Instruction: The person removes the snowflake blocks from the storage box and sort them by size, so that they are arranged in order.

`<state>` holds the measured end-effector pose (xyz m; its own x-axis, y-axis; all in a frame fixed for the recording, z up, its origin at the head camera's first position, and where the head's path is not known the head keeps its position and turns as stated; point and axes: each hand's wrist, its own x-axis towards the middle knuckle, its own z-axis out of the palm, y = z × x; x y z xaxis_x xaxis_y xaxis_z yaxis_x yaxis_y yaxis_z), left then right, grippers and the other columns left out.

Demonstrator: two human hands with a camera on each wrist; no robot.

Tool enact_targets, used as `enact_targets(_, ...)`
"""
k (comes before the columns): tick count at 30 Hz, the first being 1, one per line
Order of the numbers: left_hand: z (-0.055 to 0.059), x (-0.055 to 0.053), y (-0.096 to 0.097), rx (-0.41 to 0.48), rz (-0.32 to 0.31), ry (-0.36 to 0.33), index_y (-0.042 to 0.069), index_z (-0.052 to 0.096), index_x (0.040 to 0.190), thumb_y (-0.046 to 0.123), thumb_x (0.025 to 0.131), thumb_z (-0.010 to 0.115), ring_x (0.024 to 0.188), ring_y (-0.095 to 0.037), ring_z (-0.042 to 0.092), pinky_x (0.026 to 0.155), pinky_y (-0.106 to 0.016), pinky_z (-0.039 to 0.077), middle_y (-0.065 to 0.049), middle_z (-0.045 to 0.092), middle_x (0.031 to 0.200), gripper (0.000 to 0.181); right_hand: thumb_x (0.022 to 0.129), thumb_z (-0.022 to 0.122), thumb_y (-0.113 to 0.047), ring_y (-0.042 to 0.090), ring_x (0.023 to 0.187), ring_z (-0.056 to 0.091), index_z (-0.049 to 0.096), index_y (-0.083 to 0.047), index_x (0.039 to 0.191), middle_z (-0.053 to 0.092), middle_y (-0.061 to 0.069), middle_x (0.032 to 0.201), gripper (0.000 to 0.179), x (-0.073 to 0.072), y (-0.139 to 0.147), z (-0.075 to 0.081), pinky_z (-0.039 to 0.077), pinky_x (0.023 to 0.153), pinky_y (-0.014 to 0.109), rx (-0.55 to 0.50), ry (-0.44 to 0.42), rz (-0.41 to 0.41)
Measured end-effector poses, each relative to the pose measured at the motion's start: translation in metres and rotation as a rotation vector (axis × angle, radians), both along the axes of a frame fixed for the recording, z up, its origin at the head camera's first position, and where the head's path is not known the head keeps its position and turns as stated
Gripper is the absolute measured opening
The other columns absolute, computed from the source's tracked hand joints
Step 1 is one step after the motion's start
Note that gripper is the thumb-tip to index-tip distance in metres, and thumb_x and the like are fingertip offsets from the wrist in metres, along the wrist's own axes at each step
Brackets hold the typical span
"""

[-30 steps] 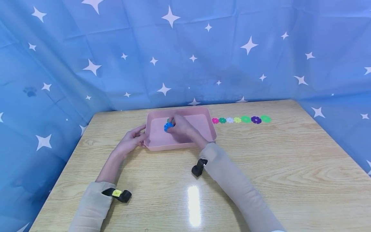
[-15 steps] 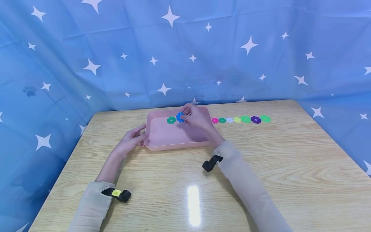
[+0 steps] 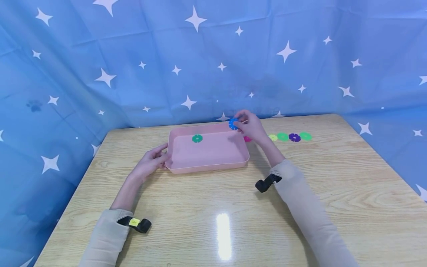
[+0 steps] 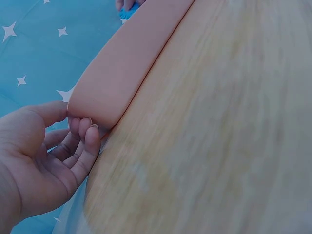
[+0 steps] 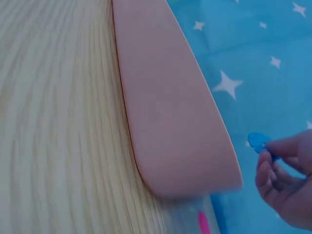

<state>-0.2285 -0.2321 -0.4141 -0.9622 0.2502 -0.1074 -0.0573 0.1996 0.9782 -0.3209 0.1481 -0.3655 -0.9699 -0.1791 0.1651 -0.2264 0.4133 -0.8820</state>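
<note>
A shallow pink tray (image 3: 207, 157) stands toward the back of the table. My left hand (image 3: 150, 163) holds its left end, thumb at the rim and fingers curled against the outer wall, as the left wrist view shows. Between thumb and fingers, my right hand (image 3: 252, 128) pinches a blue snowflake disc (image 3: 232, 124), a flat notched piece, raised over the tray's back right corner. The same blue disc (image 5: 258, 141) appears beyond the tray in the right wrist view. One green snowflake disc (image 3: 197, 138) lies inside the tray near its back wall.
Right of the tray runs a row of discs on the table: a pink disc (image 3: 247, 139), a yellow disc (image 3: 273, 137), a purple disc (image 3: 294, 137) between two light green ones. My right hand hides part of the row. A starry blue curtain (image 3: 213, 85) hangs behind.
My right hand has lifted the blue disc from inside the tray and carried it rightward to the back right corner, uncovering the green disc. My left hand stays on the tray.
</note>
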Motion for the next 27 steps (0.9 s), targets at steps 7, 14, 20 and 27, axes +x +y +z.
enact_targets(7, -0.001, -0.001, -0.001, -0.001, -0.004, 0.002, 0.003, 0.027, 0.159, 0.015, 0.104, 0.057, 0.083, -0.012, 0.062, 0.076, -0.024, 0.055, -0.011, 0.057, 0.107, 0.064, 0.102, 0.062, -0.013, 0.028, 0.076, 0.065, 0.054, 0.003, 0.125, 0.060, 0.020, 0.099, 0.029, -0.002, 0.040, -0.001, 0.058, 0.069, 0.033, 0.007, 0.006, -0.034)
enact_targets(14, 0.000, 0.000, -0.001, -0.017, -0.002, 0.002, 0.005, 0.029, 0.159, 0.016, 0.104, 0.057, 0.084, -0.013, 0.061, 0.078, -0.025, 0.056, -0.013, 0.057, 0.109, 0.062, 0.103, 0.059, -0.014, 0.013, 0.068, 0.059, 0.052, 0.004, 0.125, 0.062, 0.022, 0.093, 0.029, 0.003, 0.078, -0.002, 0.053, 0.062, 0.029, 0.051, 0.009, -0.063)
enact_targets(20, 0.000, -0.001, -0.002, -0.022, 0.007, 0.003, 0.006, 0.030, 0.159, 0.016, 0.103, 0.059, 0.085, -0.014, 0.061, 0.077, -0.025, 0.055, -0.015, 0.056, 0.108, 0.063, 0.103, 0.060, -0.016, 0.023, 0.073, 0.065, 0.053, 0.006, 0.125, 0.064, 0.023, 0.101, 0.032, 0.011, 0.113, -0.005, 0.055, 0.063, 0.032, 0.099, 0.005, -0.111)
enact_targets(27, -0.002, -0.002, -0.003, -0.013, 0.007, -0.001, 0.006, 0.031, 0.158, 0.017, 0.103, 0.060, 0.085, -0.015, 0.061, 0.077, -0.025, 0.055, -0.014, 0.055, 0.107, 0.063, 0.103, 0.060, -0.021, 0.011, 0.068, 0.068, 0.050, 0.008, 0.130, 0.063, 0.029, 0.111, 0.041, 0.012, 0.162, -0.013, 0.060, 0.065, 0.032, 0.161, -0.031, -0.204)
